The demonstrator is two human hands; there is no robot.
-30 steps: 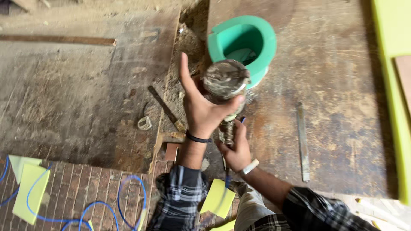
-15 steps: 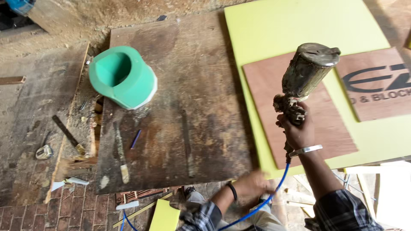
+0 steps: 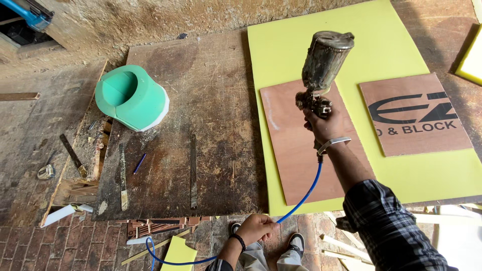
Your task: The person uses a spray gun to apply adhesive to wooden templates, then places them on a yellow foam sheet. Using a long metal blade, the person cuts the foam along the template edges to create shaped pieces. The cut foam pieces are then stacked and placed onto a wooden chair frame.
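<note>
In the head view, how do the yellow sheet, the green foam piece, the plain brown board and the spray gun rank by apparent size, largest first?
1. yellow sheet
2. plain brown board
3. green foam piece and spray gun: unsure. The gun, held up in the right hand, is nearer the camera, so I leave them unranked.

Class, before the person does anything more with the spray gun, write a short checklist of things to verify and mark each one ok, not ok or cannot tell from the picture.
1. Right hand grips the spray gun firmly: ok.
2. Cup sits upright above the gun body: ok, slightly tilted.
3. Blue hose held away from the work by the left hand: ok.
4. Plain brown board lies flat on the yellow sheet: ok.
5. Printed board lies apart from the plain one: ok.
6. Cup lid sealed: cannot tell.
</note>
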